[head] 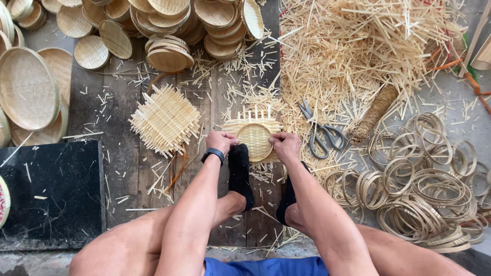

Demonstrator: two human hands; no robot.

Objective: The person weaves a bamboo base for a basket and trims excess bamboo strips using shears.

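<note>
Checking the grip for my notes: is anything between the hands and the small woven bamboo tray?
Nothing visible. The left hand and right hand both grip the small round tray directly at its sides, over the woven mat pressed under it.

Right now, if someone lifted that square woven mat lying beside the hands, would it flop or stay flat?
The square woven mat would probably stay fairly flat, since its strips look like stiff split bamboo. It is likely light, being thin and open at the fringe. Its loose, untrimmed edges might let strips slip out if it is handled roughly.
</note>
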